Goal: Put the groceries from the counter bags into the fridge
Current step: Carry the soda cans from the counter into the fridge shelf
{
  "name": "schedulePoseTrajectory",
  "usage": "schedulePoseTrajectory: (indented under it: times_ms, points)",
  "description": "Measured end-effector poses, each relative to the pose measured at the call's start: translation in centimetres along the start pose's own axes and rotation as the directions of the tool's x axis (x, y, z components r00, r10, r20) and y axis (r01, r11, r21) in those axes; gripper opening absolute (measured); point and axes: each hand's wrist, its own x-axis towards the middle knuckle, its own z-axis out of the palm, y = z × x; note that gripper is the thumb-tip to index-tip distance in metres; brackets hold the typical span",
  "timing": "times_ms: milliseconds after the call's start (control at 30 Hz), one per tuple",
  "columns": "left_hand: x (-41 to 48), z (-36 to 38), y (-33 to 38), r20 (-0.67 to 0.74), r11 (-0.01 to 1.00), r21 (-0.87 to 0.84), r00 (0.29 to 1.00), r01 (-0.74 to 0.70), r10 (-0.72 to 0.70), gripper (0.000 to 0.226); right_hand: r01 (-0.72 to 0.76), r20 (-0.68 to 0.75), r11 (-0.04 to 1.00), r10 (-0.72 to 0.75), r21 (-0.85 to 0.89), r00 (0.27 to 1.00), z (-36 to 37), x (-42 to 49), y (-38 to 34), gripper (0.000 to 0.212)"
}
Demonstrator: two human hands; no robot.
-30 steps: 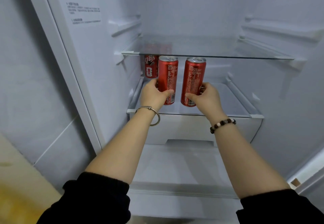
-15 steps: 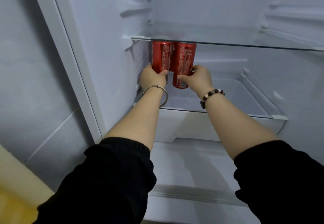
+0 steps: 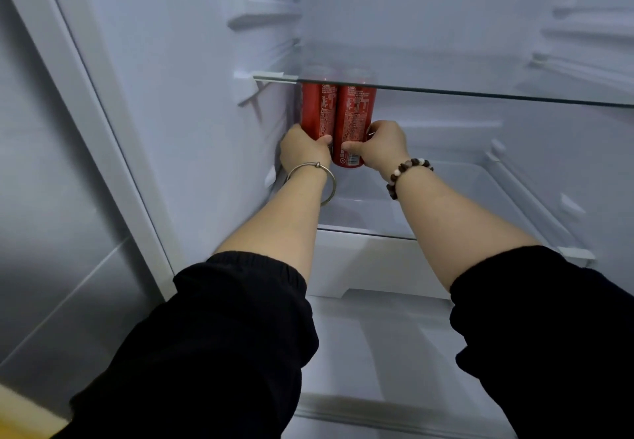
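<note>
Two tall red cans stand side by side at the back left of the fridge's lower glass shelf (image 3: 446,205). My left hand (image 3: 302,148) grips the left can (image 3: 317,112) near its base. My right hand (image 3: 380,145) grips the right can (image 3: 355,119) low down, thumb across its front. The cans' tops are hidden behind the edge of the upper glass shelf (image 3: 480,93). An earlier third can behind them is not visible now.
The fridge's left inner wall (image 3: 192,95) is close beside the left can. A white drawer (image 3: 370,263) sits under the lower shelf. The shelf stretches bare to the right of the cans. Rail ledges (image 3: 583,33) line the right wall.
Both hands have pushed the two cans deeper and leftward along the lower shelf, closing the gap between them. The view has moved closer and lower.
</note>
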Motion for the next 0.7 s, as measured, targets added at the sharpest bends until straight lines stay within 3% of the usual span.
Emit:
schedulePoseTrajectory:
  times_ms: [333,700]
  points:
    - [0.9,0.7,0.1,-0.016,1.000,0.005,1.000,0.002,-0.002,0.036,0.013,-0.019,1.000,-0.013,-0.016,1.000,0.8,1.3,0.0,0.035]
    - [2.3,1.2,-1.1,-0.012,0.992,0.123,0.999,0.042,-0.041,0.031,0.026,-0.019,1.000,-0.026,-0.014,0.999,1.2,1.9,0.2,0.035]
